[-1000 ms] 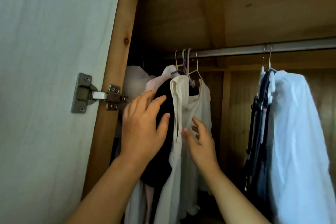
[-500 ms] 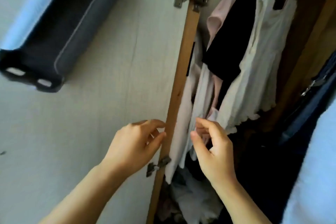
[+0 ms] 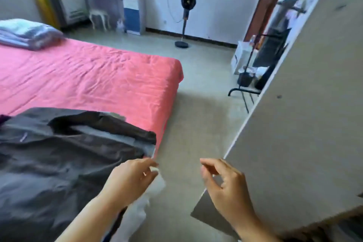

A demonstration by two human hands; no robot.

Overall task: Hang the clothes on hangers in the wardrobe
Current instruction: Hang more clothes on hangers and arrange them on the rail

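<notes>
A dark grey garment [image 3: 64,155] is spread on the near corner of the pink bed [image 3: 94,76]. Just beside that corner, the left hand [image 3: 131,180] and right hand [image 3: 225,188] hover loosely curled, holding nothing. The collar is best gathered first.

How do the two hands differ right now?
The left hand is at the bed's corner, beside the dark clothes, with something white under its fingers; whether it holds it is unclear. The right hand hangs over the floor beside the wardrobe door, fingers loosely curled, holding nothing. Both point forward.
</notes>
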